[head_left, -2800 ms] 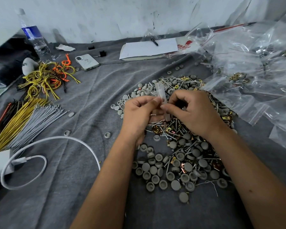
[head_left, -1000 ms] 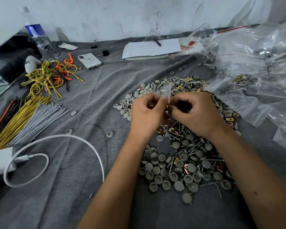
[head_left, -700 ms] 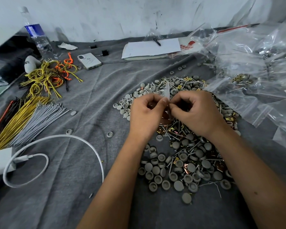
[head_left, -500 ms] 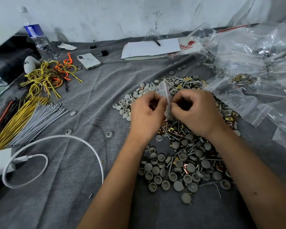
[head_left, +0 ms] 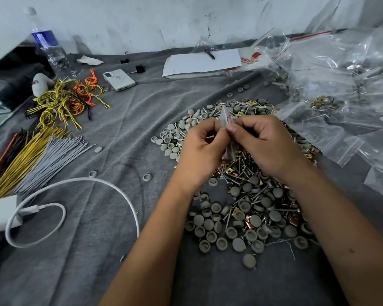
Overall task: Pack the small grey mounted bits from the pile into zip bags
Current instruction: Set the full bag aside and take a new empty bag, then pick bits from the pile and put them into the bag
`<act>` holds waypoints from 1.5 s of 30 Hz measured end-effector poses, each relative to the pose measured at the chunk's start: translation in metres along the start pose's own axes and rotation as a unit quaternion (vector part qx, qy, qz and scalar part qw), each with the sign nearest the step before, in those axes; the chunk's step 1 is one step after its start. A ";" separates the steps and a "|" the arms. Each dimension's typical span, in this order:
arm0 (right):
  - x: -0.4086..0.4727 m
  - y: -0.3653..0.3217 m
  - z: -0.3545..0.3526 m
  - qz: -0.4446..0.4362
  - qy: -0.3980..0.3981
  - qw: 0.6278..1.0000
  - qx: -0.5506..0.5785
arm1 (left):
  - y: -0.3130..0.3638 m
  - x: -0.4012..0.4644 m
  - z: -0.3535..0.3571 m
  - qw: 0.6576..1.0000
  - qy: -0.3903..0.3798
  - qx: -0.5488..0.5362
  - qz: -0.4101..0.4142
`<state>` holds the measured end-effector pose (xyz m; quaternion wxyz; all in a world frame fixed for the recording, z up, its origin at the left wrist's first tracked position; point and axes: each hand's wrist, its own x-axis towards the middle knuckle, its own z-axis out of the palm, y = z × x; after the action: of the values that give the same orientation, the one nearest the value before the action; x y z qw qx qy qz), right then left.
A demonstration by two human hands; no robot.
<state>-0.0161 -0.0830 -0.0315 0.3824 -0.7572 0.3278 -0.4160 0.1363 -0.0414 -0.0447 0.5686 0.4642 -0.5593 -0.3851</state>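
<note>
Both hands pinch one small clear zip bag above the pile.

The left hand [head_left: 202,146] and right hand [head_left: 265,144] meet thumb to thumb, fingers curled, each gripping the zip bag [head_left: 226,120] between them, its top edge poking up above the knuckles; held this way, probably to work its mouth, though whether it is being opened or sealed cannot be told. Directly beneath lies the pile [head_left: 245,208]: small grey round bits, some dome-up, some showing a hollow cup, mixed with screws and brassy clips. To the right sits a heap of clear bags [head_left: 341,89]; all rest on a grey cloth [head_left: 124,129].
</note>
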 end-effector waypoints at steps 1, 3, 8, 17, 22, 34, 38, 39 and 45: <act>0.000 0.001 -0.002 0.001 0.008 1.000 -0.011 | 0.000 0.001 -0.003 0.999 0.024 0.035 0.009; 0.000 0.003 -0.006 0.000 0.051 0.998 -0.042 | -0.002 0.004 -0.011 0.990 0.097 0.104 0.026; -0.002 0.006 0.003 -0.045 0.143 0.966 -0.210 | 0.001 0.001 -0.011 0.939 0.210 0.254 0.097; -0.003 0.004 0.013 -0.057 0.183 0.962 -0.193 | -0.005 -0.004 0.006 0.949 0.115 0.263 0.135; -0.003 0.001 0.015 -0.111 0.172 0.960 -0.190 | -0.012 0.001 -0.003 0.935 0.121 0.323 0.086; -0.004 -0.005 0.009 -0.059 0.029 0.991 -0.120 | 0.013 -0.004 -0.034 0.880 0.315 0.311 0.172; -0.009 -0.014 0.015 -0.028 -0.202 0.968 -0.145 | 0.032 -0.009 -0.070 0.835 0.392 0.349 0.163; -0.010 -0.015 0.018 -0.017 -0.251 0.956 -0.153 | 0.039 -0.010 -0.077 0.826 0.399 0.359 0.172; -0.012 -0.016 0.028 -0.014 -0.346 0.925 -0.158 | 0.059 -0.004 -0.081 0.793 0.317 0.503 0.131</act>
<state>0.0058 -0.0572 -0.0326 0.3412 -0.9093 0.2256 -0.0761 0.2118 -0.0136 0.0152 0.4447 0.7035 -0.5181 0.1974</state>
